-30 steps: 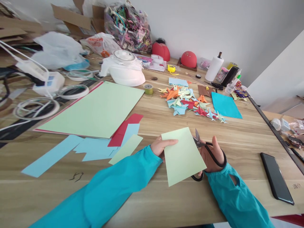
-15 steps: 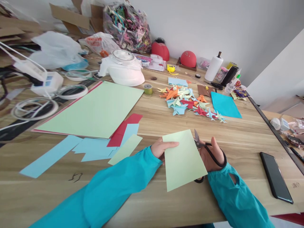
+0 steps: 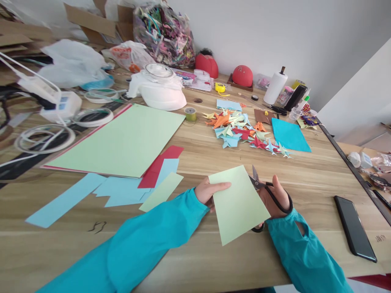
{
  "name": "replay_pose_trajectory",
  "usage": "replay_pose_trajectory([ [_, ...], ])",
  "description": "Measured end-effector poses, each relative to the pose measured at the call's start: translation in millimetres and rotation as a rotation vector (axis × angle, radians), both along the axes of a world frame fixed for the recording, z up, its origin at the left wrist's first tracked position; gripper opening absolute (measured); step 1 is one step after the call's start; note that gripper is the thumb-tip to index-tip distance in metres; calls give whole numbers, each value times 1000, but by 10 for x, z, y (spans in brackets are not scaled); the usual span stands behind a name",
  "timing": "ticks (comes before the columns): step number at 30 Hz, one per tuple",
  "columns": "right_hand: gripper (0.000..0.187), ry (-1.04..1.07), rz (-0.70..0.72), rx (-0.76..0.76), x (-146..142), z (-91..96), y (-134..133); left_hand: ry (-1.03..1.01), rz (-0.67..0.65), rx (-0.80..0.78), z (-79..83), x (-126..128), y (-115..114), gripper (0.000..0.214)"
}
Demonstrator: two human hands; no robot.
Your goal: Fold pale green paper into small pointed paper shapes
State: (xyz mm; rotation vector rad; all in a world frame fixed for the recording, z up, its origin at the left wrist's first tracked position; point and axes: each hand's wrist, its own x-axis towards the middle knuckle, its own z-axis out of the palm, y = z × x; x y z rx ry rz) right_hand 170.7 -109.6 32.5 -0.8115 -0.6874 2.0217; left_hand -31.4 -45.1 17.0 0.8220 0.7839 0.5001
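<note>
My left hand point(image 3: 209, 190) pinches the left edge of a pale green paper sheet point(image 3: 238, 203), holding it just above the wooden table point(image 3: 311, 183). My right hand point(image 3: 275, 199) grips black-handled scissors point(image 3: 265, 188) at the sheet's right edge, with the blade tip pointing up and away. Both arms wear teal sleeves. The sheet hides part of my right hand and the lower scissor handle.
A large green sheet point(image 3: 122, 142) over a red one lies to the left, with blue, red and green offcuts point(image 3: 128, 189) beside it. A pile of folded paper shapes point(image 3: 241, 132), a blue sheet point(image 3: 290, 136) and a black phone point(image 3: 354, 228) lie to the right. Tape rolls, bags and clutter fill the back.
The green sheet has turned slightly, its lower corner swinging to the right. The scissors stay at its right edge with the blades shifted a little.
</note>
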Motion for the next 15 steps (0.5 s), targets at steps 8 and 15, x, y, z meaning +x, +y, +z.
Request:
replay_pose_trajectory([
  [8, 75, -121, -27, 37, 20, 51, -35, -98, 2, -32, -17, -26, 49, 40],
  [15, 75, -227, -56, 104, -2, 102, -49, 37, 5, 16, 16, -37, 66, 30],
])
